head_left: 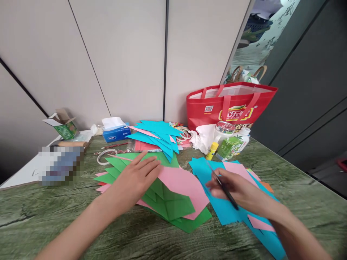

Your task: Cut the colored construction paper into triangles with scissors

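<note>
My left hand (pixel 137 177) lies flat with fingers stretched out on a stack of green paper sheets (pixel 168 206). A pink sheet (pixel 184 184) lies across the green ones beside its fingertips. My right hand (pixel 235 187) is closed on a thin dark pen-like tool (pixel 223 186), its tip pointing up and left over blue paper sheets (pixel 225 211). Pink pieces (pixel 238 169) lie on the blue sheets around that hand.
A fanned pile of blue and pink paper (pixel 157 135) sits farther back. A red bag (pixel 230 104), tissue box (pixel 116 131), glue stick (pixel 211 150), white bottle (pixel 234 142), tape ring (pixel 104 156) and small open carton (pixel 63 124) stand along the wall on the green table (pixel 54 220).
</note>
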Tool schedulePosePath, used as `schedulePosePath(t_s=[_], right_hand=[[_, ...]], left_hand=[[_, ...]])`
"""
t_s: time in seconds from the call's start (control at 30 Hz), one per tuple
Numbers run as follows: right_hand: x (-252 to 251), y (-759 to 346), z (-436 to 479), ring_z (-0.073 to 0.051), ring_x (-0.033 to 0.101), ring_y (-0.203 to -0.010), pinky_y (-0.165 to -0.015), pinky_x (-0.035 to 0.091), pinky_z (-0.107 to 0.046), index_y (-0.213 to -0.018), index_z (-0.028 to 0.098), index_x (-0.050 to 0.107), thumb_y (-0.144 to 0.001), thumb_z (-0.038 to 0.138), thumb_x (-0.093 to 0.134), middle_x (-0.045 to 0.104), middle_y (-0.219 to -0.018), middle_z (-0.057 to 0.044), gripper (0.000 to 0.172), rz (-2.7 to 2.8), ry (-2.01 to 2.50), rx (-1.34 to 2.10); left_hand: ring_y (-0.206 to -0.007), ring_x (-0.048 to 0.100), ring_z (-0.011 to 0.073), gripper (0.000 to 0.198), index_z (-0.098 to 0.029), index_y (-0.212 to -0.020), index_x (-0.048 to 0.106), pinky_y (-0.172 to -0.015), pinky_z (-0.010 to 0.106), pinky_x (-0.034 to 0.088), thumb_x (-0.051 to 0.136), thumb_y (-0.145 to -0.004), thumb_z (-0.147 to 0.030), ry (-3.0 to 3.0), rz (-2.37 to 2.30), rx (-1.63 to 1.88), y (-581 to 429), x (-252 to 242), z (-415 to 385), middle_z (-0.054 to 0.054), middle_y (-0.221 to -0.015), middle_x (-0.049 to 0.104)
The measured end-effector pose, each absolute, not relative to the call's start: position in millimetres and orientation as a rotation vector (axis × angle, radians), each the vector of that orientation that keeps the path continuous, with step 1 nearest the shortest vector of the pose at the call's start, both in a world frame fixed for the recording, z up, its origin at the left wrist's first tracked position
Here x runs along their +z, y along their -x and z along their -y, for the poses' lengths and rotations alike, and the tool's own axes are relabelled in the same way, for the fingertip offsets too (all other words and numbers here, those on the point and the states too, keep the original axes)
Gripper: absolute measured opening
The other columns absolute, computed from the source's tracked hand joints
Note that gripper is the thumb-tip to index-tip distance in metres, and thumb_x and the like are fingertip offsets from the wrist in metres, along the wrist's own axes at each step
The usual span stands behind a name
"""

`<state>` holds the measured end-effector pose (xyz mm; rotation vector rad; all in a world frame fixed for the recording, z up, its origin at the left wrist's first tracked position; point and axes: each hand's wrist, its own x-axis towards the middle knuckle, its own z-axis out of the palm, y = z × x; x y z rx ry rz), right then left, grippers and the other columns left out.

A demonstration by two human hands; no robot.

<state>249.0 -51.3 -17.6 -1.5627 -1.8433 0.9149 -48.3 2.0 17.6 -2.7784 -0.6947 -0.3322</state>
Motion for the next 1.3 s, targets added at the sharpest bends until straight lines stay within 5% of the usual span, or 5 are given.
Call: schedulePosePath(t_s=[0.17,0.43,0.7,0.87,1.3], right_hand=[[-39.4,-188.6,33.4,-0.017,0.064,-0.068,-0.063,0.050,-0.028,-0.089,0.012,0.058,-0.074,0.037,0.061,0.068,-0.081,-0.008,0.029,0.743,1.079,1.858],[-41.2,-177.5,20.9,-0.013,0.063,-0.062,-0.059,0.052,-0.022,-0.083,0.016,0.059,-0.058,0.014,0.076,0.068,-0.073,0.000,0.031,0.580,0.861,1.634],[-36.8,-185.9,11.6,-0.010,0.054,-0.055,-0.048,0.042,-0.019,-0.089,0.017,0.060,-0.061,0.018,0.074,0.062,-0.067,0.002,0.031,0.985,0.904,1.486],[-55.7,-185.2,0.8,-0.011,0.055,-0.056,-0.051,0.043,-0.022,-0.091,0.020,0.058,-0.058,0.024,0.076,0.062,-0.068,0.003,0.038,0.921,1.032,1.367],[-62.8,-160.8,10.4,-0.011,0.052,-0.057,-0.052,0.042,-0.021,-0.088,0.020,0.055,-0.060,0.027,0.075,0.061,-0.068,0.003,0.035,1.003,1.011,1.252]], left_hand=[[-0.118,0.039,0.0295,0.035,-0.013,-0.108,0.052,-0.090,0.047,0.034,0.042,-0.076,-0.002,2.589,0.525,-0.724,40.7,25.2,21.8,0.016,-0.118,0.056],[-0.044,0.047,0.0120,0.012,-0.021,-0.060,0.052,-0.044,0.024,0.036,0.056,-0.071,-0.017,2.266,1.749,-1.468,50.3,-2.3,10.1,-0.004,-0.050,0.051],[-0.082,0.062,0.0246,0.047,-0.017,-0.101,0.061,-0.065,0.031,0.051,0.056,-0.069,-0.052,2.532,2.344,-2.991,46.8,15.4,3.6,0.010,-0.094,0.068],[-0.102,0.056,0.0264,0.053,-0.018,-0.116,0.052,-0.081,0.034,0.049,0.069,-0.066,-0.022,2.402,2.575,-2.902,39.3,-2.5,2.9,0.011,-0.114,0.061],[-0.100,0.058,0.0250,0.048,-0.021,-0.113,0.052,-0.082,0.041,0.049,0.066,-0.068,-0.023,2.772,2.337,-2.436,39.7,-17.6,-17.0,0.009,-0.114,0.061]])
